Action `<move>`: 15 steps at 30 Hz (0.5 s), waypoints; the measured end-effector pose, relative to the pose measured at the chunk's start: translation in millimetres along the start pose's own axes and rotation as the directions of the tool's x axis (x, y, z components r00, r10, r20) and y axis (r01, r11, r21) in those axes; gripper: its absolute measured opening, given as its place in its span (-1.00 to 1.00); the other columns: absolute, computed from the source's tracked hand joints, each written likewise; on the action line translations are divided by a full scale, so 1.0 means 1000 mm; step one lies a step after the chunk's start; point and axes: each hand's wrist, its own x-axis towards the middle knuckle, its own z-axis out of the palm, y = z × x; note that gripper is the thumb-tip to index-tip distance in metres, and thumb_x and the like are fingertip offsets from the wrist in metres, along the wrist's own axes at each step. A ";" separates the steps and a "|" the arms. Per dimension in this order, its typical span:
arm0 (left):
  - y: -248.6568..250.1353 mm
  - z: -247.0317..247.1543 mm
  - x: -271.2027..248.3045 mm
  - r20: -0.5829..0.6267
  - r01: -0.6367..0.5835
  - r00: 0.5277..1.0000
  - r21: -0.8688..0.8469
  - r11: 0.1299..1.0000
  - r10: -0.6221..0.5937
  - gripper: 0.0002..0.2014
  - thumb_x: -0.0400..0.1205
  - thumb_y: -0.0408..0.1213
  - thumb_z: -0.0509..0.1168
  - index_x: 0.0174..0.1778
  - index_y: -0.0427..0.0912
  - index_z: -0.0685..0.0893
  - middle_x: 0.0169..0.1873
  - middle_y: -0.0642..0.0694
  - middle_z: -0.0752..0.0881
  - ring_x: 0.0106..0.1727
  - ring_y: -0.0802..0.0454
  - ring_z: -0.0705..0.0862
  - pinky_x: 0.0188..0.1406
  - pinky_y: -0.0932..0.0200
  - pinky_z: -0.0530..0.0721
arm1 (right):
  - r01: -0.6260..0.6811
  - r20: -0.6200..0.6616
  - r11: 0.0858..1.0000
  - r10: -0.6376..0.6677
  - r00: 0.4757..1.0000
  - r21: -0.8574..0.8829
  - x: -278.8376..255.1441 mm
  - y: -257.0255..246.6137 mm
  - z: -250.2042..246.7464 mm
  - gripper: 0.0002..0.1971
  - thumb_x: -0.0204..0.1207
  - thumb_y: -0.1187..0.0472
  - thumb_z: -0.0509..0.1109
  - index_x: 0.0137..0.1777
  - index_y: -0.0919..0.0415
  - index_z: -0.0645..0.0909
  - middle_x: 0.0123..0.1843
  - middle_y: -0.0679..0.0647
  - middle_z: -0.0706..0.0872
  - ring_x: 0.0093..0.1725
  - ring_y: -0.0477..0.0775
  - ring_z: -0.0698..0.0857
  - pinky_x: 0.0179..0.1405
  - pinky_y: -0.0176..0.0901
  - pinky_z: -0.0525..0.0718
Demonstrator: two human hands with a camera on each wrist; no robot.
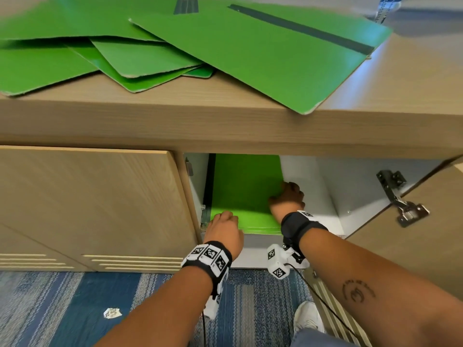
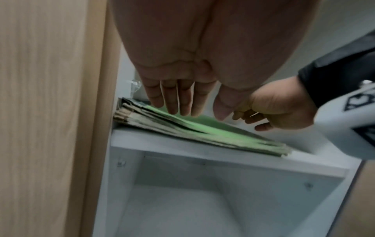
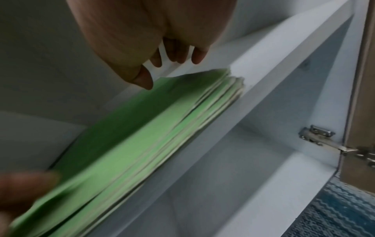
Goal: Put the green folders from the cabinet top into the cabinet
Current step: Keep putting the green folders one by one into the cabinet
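Several green folders (image 1: 263, 56) lie fanned out on the wooden cabinet top (image 1: 400, 96). Inside the open compartment a flat stack of green folders (image 1: 246, 194) rests on a white shelf (image 2: 223, 160). My left hand (image 1: 223, 222) is at the stack's front left corner. In the left wrist view its fingers (image 2: 178, 104) point straight down at the top folder (image 2: 202, 126) and grip nothing. My right hand (image 1: 288, 195) sits at the stack's right edge. In the right wrist view its fingers (image 3: 178, 56) hang loosely over the stack's (image 3: 142, 136) corner, holding nothing.
A closed wooden door (image 1: 87, 201) stands left of the opening. The compartment's own door (image 1: 426, 241) is swung open at the right on a metal hinge (image 1: 398, 196). A lower white compartment (image 2: 182, 200) shows beneath the shelf. A paper scrap (image 1: 112, 313) lies on blue carpet.
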 end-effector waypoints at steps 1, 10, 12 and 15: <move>0.001 -0.005 -0.002 -0.033 -0.012 0.999 -0.049 0.999 0.010 -0.54 0.65 -0.13 0.16 0.48 -0.15 0.45 0.45 -0.10 0.45 0.46 -0.11 0.39 0.47 -0.02 0.38 | 0.044 -0.028 0.997 -0.043 0.999 0.070 -0.010 -0.005 -0.002 -0.43 0.41 0.18 0.41 0.46 0.16 0.45 0.51 0.18 0.38 0.43 0.32 0.44 0.35 0.11 0.51; 0.048 -0.135 -0.064 -0.358 -0.224 0.922 -0.177 0.959 0.149 -0.55 0.60 -0.22 0.20 0.45 -0.02 0.49 0.31 -0.02 0.53 0.34 -0.01 0.52 0.40 0.04 0.48 | 0.377 -0.033 0.788 -0.414 0.909 0.487 -0.130 -0.079 -0.107 -0.71 0.45 0.33 0.34 0.16 0.12 0.63 0.11 0.09 0.70 0.07 0.05 0.69 0.20 0.00 0.66; 0.061 -0.174 -0.081 -0.403 -0.243 0.903 -0.197 0.950 0.147 -0.56 0.55 -0.30 0.19 0.37 0.02 0.53 0.24 -0.02 0.59 0.26 -0.03 0.59 0.31 0.05 0.55 | 0.475 -0.123 0.712 -0.487 0.865 0.517 -0.161 -0.100 -0.139 -0.73 0.42 0.39 0.32 0.05 0.07 0.63 0.05 0.04 0.68 0.03 -0.04 0.67 0.18 -0.11 0.64; 0.080 -0.231 -0.113 -0.456 -0.254 0.882 -0.252 0.934 0.117 -0.67 0.56 -0.26 0.17 0.23 0.11 0.55 0.12 0.03 0.71 0.13 0.00 0.68 0.16 0.04 0.65 | 0.552 -0.222 0.663 -0.518 0.826 0.506 -0.201 -0.129 -0.189 -0.78 0.47 0.34 0.33 0.02 0.03 0.64 0.01 -0.06 0.70 0.01 -0.14 0.66 0.11 -0.28 0.61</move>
